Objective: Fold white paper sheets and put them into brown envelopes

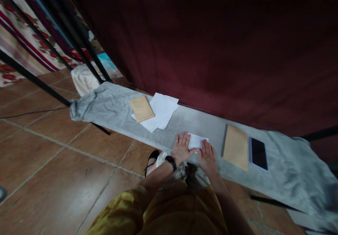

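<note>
Left grip: the left hand (181, 149) lies palm down and spread, fingers stretched out and pointing away from the body, clenched on nothing; its fingers reach the left edge of the small white paper, and the thumb slants across toward the other hand.
Right grip: the right hand (207, 156) is also flat and unclenched, fingers extended together, fingertips on the right part of the paper, thumb turned inward.
Thumbs: their tips come close together at the paper's near edge; whether they touch is too small to tell.
Small white paper: it lies flat on the surface (195, 120) between the two hands (197, 140), pressed down rather than picked up; whether it is folded cannot be told.
Left wrist: a dark band (171, 163) circles it.
White sheets: loose, overlapping sheets (163, 111) lie left of the hands, apart from them.
Left brown piece: a flat tan rectangle (142, 109) rests partly over those sheets.
Right brown piece: a larger tan rectangle (236, 147) lies to the right of the right hand, apart from it.
Phone: just beside that piece, dark screen up, with a pale purple edge (259, 153).
Cover: grey cloth (293, 161) drapes the surface, rumpled at both ends.
Behind: a dark red curtain (211, 52) hangs along the far edge.
</note>
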{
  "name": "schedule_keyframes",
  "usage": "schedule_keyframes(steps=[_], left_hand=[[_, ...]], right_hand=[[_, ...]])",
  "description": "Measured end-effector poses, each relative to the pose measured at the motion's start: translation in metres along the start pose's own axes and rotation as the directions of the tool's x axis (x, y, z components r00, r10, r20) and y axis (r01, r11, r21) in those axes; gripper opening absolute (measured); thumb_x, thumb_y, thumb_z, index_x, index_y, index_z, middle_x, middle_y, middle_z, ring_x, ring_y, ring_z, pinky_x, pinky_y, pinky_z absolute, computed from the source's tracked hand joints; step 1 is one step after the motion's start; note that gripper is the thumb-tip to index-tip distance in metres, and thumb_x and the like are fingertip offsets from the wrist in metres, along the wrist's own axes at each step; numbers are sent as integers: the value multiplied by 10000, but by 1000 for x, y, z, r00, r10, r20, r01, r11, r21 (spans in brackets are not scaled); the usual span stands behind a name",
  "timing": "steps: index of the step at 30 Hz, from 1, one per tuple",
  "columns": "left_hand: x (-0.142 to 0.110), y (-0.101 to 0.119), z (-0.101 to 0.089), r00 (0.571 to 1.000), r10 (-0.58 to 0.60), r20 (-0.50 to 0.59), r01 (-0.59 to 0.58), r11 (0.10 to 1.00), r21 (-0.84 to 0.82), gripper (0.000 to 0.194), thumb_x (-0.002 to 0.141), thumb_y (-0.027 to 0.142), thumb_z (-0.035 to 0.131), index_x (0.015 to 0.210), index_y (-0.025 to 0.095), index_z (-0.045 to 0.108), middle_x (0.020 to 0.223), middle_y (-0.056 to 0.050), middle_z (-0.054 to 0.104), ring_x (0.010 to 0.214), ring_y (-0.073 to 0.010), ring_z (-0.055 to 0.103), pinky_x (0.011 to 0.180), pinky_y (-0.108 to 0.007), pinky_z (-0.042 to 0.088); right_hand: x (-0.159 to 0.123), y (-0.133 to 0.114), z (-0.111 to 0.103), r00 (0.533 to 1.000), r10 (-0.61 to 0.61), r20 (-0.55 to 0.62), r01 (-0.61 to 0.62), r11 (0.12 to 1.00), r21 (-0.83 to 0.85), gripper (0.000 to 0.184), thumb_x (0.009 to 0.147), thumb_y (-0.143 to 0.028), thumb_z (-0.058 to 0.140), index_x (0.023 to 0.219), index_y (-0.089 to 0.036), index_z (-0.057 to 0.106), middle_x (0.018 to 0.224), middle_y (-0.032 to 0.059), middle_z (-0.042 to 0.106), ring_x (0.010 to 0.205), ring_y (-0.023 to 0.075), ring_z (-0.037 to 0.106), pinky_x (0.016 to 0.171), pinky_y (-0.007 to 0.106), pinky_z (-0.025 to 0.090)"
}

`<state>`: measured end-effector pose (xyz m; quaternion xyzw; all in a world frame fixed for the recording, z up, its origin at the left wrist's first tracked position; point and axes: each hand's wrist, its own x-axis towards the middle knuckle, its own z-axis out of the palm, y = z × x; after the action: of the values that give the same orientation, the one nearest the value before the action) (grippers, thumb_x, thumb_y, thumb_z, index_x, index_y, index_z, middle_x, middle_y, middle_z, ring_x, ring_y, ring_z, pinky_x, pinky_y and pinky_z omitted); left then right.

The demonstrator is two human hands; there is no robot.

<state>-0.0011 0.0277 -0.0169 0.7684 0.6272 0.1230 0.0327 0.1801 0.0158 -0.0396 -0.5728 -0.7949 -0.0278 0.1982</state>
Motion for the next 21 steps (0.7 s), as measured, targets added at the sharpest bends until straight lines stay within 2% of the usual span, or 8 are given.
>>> schedule_keyframes(steps=[6, 13, 21], left_hand=[[-5, -10, -4, 1000, 20, -18, -20, 1000, -16, 796, 997, 623, 352, 1584, 88, 297, 1637, -183, 348, 1546, -282, 265, 1275, -499, 172], [-13, -20, -9, 998, 33, -44, -32, 999, 20, 712, 1017, 535, 374, 1598, 135, 283, 1625, -163, 375, 1530, -271, 308, 1250, -502, 246], [-15, -13, -20, 999, 41, -14, -40, 997, 65, 703, 1022, 508, 361, 1580, 84, 308, 1631, -191, 346, 1533, -290, 298, 1259, -513, 205]], right_hand=[[-4, 4, -6, 999, 24, -45, -25, 1000, -17, 534, 1066, -344, 349, 1531, -92, 425, 1567, 228, 445, 1431, 318, 443, 1156, 552, 366], [-3, -2, -7, 994, 44, -97, -44, 999, 8, 549, 1076, -396, 306, 1532, -109, 410, 1534, 234, 486, 1399, 309, 473, 1135, 558, 382], [-2, 0, -10, 999, 19, -39, -19, 1000, 6, 557, 1076, -395, 289, 1501, -66, 435, 1534, 268, 469, 1410, 344, 457, 1137, 604, 352]])
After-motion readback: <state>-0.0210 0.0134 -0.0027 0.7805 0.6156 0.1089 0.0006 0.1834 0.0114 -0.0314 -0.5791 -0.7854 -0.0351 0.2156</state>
